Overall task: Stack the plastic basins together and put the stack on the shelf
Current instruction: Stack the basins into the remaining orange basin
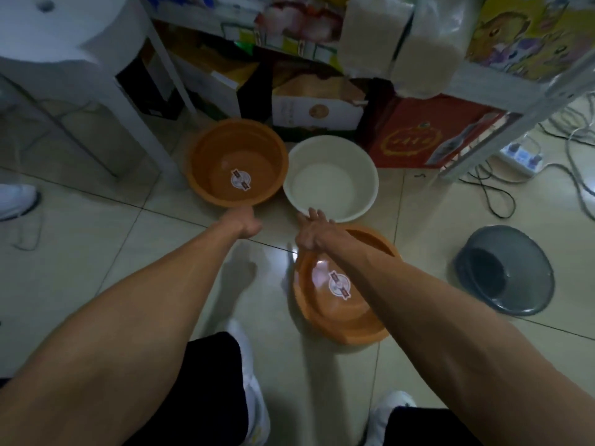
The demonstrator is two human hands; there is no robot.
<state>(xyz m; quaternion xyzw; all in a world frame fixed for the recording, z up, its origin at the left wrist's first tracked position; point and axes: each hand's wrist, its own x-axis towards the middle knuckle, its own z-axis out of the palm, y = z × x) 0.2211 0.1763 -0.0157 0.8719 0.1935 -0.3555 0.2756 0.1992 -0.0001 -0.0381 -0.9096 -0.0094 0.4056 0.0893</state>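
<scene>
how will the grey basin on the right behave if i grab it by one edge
The grey basin looks like thin plastic and empty, so it is probably light and may flex a little at the rim. It already sits tilted on the tiled floor, so a push would likely make it rock or slide, not resist.

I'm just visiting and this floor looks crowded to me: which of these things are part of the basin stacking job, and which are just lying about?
Part of the job:
- far orange basin
- white basin
- near orange basin
- grey basin, tipped on its side
- shelf
- left hand and right hand, reaching towards the basins

Just lying about:
- red box
- power strip and cables
- white stool
</scene>
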